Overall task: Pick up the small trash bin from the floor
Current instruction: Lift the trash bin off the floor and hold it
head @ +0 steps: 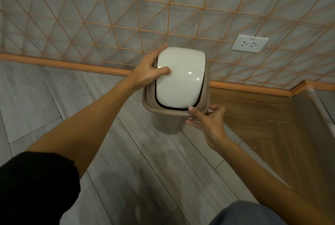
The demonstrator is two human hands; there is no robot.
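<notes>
Small trash bin [174, 105] sits centre frame, near the wall. Left hand [146, 72] clamps the far rim, thumb pressing the white swing lid [179, 80], likely stopping its swing. Right hand [208, 121] pinches the near rim, balancing the lift.

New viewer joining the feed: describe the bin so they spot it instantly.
Find the wall with the orange grid. Just below its orange baseboard, between both hands, is the bin: tan body, glossy white lid, the only container in view.
</notes>
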